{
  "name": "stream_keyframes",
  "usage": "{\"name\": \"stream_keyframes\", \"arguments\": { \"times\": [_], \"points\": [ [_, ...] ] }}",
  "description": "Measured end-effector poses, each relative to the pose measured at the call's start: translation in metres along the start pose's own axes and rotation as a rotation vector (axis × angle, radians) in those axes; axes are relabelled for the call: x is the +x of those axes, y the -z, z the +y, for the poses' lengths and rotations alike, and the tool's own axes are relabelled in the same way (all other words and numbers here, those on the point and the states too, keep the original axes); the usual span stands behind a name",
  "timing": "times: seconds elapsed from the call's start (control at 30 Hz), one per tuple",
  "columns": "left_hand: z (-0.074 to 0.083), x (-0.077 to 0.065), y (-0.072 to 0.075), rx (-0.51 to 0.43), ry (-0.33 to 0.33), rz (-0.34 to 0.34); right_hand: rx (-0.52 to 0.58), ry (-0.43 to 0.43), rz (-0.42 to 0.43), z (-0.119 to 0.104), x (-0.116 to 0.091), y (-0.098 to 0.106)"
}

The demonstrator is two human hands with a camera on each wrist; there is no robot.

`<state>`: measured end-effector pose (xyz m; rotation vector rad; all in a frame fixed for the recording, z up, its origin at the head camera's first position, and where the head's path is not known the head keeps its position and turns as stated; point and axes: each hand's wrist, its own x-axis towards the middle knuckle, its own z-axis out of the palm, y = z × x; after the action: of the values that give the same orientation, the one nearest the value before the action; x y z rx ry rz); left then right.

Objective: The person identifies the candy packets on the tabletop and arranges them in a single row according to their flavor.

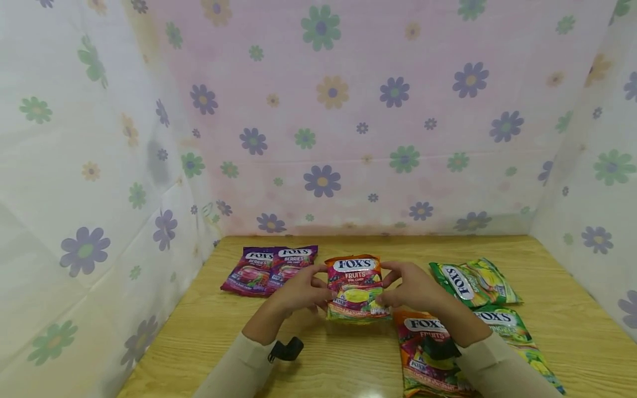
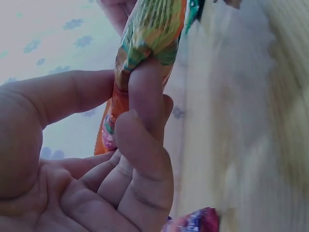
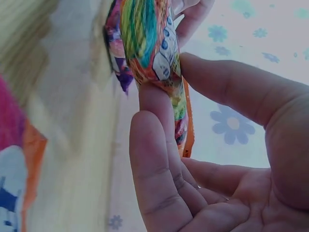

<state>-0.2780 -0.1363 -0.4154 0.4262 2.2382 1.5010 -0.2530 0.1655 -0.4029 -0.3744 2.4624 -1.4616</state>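
Observation:
Between both hands a Fox's Fruits candy bag (image 1: pixel 355 282) is held up off the table, its printed front turned toward me in the head view. My left hand (image 1: pixel 302 290) pinches the bag's left edge between thumb and fingers. On the opposite edge my right hand (image 1: pixel 413 287) grips it the same way. The left wrist view shows the bag's side (image 2: pixel 145 43) caught between the thumb and curled fingers. In the right wrist view the other side (image 3: pixel 149 38) is pinched likewise.
Two purple Fox's Berries bags (image 1: pixel 249 272) overlap at the back left of the wooden table (image 1: pixel 199 331). At the right lie green Spring Tea bags (image 1: pixel 473 283), with another Fruits bag (image 1: pixel 413 354) near the right forearm. Flowered cloth walls (image 1: pixel 348 138) enclose the back and sides.

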Motion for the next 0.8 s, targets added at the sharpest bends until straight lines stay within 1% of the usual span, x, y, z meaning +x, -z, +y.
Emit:
{"name": "stream_keyframes", "arguments": {
  "times": [0.13,0.27,0.5,0.67,0.8],
  "points": [
    [0.009,0.001,0.004,0.002,-0.043,0.042,0.009,0.016,0.021,-0.007,0.004,0.008],
    [0.019,0.002,0.008,-0.001,-0.073,0.076,0.015,0.032,0.038,-0.016,0.007,0.016],
    [0.034,0.005,0.017,-0.042,-0.112,0.13,-0.007,0.085,0.066,-0.031,0.012,0.025],
    [0.042,0.007,0.021,-0.043,-0.156,0.21,0.031,0.157,0.094,-0.039,0.019,0.028],
    [0.046,0.006,0.023,-0.062,-0.187,0.268,0.087,0.155,0.118,-0.047,0.023,0.029]
  ]
}}
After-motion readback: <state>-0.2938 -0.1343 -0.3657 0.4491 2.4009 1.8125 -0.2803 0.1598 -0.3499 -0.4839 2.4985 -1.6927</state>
